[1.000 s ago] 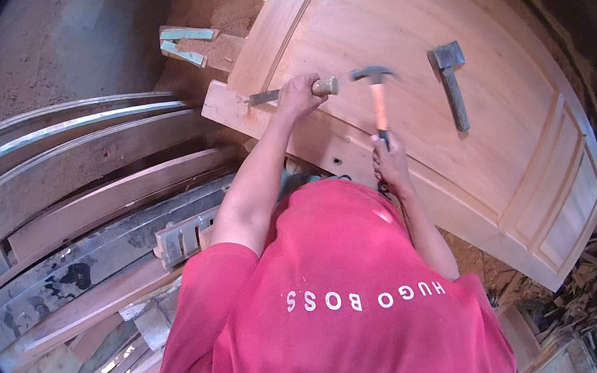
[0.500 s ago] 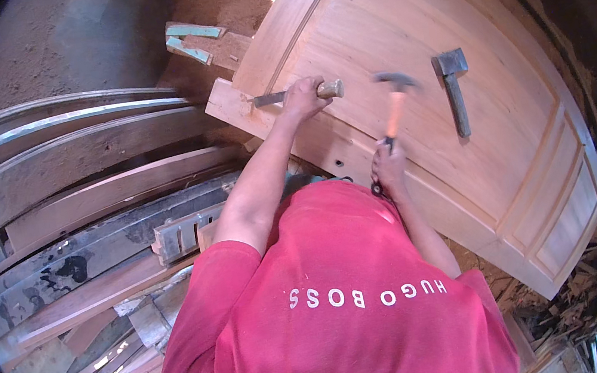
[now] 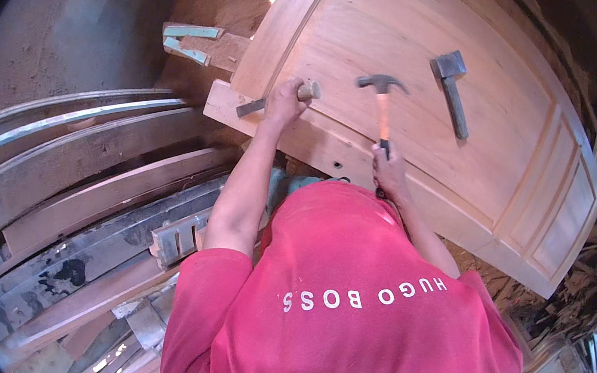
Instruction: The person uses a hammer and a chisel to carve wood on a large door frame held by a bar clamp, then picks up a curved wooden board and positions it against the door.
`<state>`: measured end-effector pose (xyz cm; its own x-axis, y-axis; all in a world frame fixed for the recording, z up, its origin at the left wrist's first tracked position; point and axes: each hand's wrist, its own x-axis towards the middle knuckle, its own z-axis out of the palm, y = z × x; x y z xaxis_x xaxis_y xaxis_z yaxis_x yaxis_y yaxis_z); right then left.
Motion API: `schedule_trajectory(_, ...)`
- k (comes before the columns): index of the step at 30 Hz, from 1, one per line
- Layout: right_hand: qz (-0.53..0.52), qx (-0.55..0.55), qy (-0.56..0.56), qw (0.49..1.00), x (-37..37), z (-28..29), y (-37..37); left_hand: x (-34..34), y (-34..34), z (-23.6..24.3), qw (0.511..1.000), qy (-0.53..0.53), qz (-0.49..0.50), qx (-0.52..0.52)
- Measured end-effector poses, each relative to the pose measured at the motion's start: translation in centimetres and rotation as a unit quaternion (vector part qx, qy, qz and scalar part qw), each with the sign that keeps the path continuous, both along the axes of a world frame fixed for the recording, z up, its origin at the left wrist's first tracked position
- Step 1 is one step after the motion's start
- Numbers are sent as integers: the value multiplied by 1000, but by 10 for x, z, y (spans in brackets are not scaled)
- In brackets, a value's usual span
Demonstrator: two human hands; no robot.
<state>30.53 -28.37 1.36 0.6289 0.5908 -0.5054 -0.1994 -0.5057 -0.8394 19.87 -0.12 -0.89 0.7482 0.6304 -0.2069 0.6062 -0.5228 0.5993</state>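
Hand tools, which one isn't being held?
The grey, square-headed hatchet lying on the pale wooden door; the orange-handled claw hammer and flat metal chisel are both gripped.

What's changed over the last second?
Left hand and chisel shifted left, toward the near left corner of the door. Hammer in the right hand swung right, then partly back left. Nothing newly gripped or let go. Hatchet stayed put on the door.

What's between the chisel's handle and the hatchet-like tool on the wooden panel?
In the head view, the claw hammer, in the right hand, with the wooden panel behind it.
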Motion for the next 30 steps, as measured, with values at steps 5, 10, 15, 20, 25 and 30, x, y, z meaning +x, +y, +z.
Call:
schedule_trajectory(5,-173,31,142,974,36,23,-6,17,-26,15,990,-43,-131,21)
schedule_trajectory(10,-167,23,110,980,50,48,-5,22,-10,13,994,-17,-99,52)
schedule_trajectory(15,-177,24,105,978,48,51,-7,16,4,14,997,-34,-66,-1)
schedule_trajectory(20,-222,82,154,959,41,49,-1,13,11,18,999,-16,-36,-5)
schedule_trajectory(25,-234,126,155,951,28,37,8,13,11,19,999,-21,-32,-15)
schedule_trajectory(30,54,-7,16,998,-3,-19,32,19,10,15,999,-28,-31,-13)
